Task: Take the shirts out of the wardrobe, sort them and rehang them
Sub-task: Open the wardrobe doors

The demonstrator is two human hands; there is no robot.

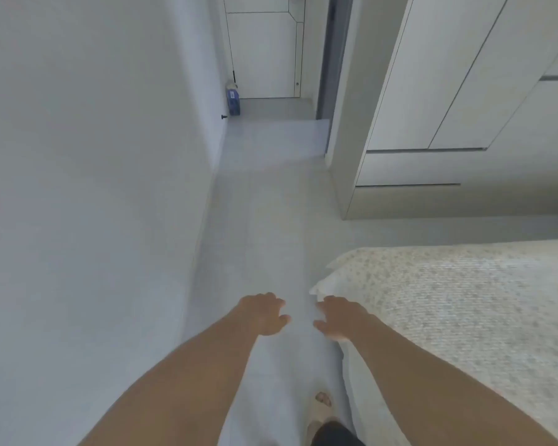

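At the bottom edge of the view, a foot in a pale slipper (322,401) stands on the grey floor (264,220) of a narrow aisle, hard against the side of the bed (464,300). Just above it both bare forearms reach forward, side by side. The left hand (264,313) has its fingers loosely curled under and holds nothing; the right hand (339,317) is relaxed, fingers part spread, also empty, hovering over the bed's near corner without clearly touching it. Empty hands held out like this suit someone walking toward the job, not yet handling clothes.

The bed, under a speckled cover, lies to the right, a likely place for sorting. Beyond it, well apart from the hands, stands the wardrobe (448,91), pale, tall doors closed above two drawer fronts. Its long axis runs upright, and its front faces the foot of the bed. No shirts show; I judge they hang behind those doors.

Farthest off, the aisle leads past a blue package (233,103) by the left wall (94,156) to a white door (264,53).
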